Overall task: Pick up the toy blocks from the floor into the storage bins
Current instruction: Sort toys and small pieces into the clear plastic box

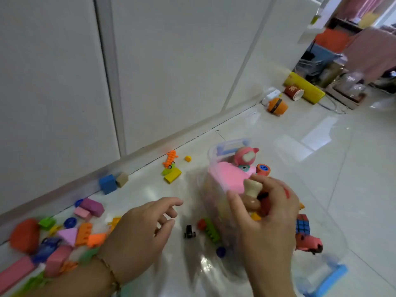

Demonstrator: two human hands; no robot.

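The right grip clutches a wooden block over the bin; the left grip hovers released above the floor.

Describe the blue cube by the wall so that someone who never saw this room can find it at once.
Follow the foot of the white wall, where it meets the floor. Left of the clear storage bin, close against that wall, sits the blue cube. It is the only plain blue cube: a smaller beige block stands at its right side, and the other blue pieces are round.
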